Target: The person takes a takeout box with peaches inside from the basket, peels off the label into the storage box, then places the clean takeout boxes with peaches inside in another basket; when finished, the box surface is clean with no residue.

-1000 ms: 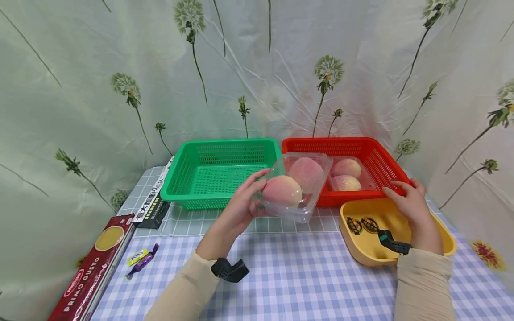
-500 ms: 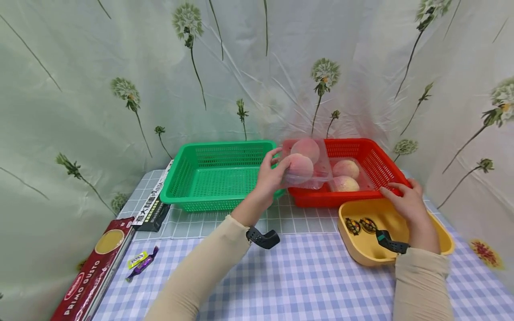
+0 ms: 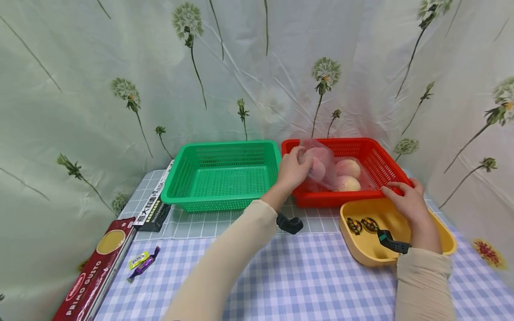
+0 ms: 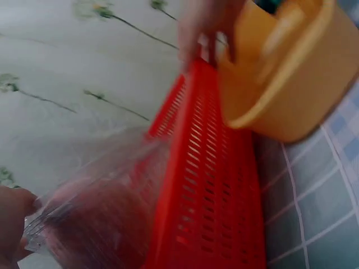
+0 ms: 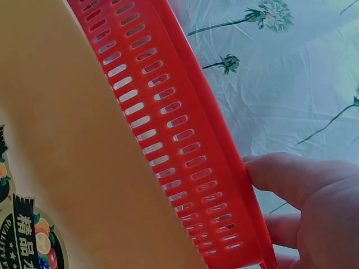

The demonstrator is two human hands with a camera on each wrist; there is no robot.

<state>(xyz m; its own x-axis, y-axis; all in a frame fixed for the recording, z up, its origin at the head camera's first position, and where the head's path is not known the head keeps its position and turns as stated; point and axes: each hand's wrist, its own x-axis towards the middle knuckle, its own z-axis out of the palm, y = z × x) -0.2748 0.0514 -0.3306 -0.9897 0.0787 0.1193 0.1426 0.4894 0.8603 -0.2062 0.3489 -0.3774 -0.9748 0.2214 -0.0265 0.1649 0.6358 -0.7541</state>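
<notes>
My left hand [image 3: 294, 167] grips the edge of a clear plastic box of peaches [image 3: 320, 164], tilted inside the left part of the red basket [image 3: 341, 199]. In the left wrist view the clear box [image 4: 95, 218] leans behind the basket's near wall, with the fingertips at its rim. Another clear pack with two peaches [image 3: 347, 174] lies in the basket beside it. My right hand [image 3: 410, 201] pinches the basket's front right corner; the right wrist view shows the thumb [image 5: 275, 168] against the red rim [image 5: 224, 126].
A green basket [image 3: 225, 203] stands left of the red one. A yellow bin [image 3: 385, 258] with fruit stickers sits before the red basket. At left lie a black pasta box [image 3: 154, 209], a dark red pasta pack [image 3: 94, 267] and two small candies [image 3: 144, 264].
My left hand has carried the clear box of peaches right and away from me, from in front of the baskets into the red basket. My right hand stays at the basket's corner.
</notes>
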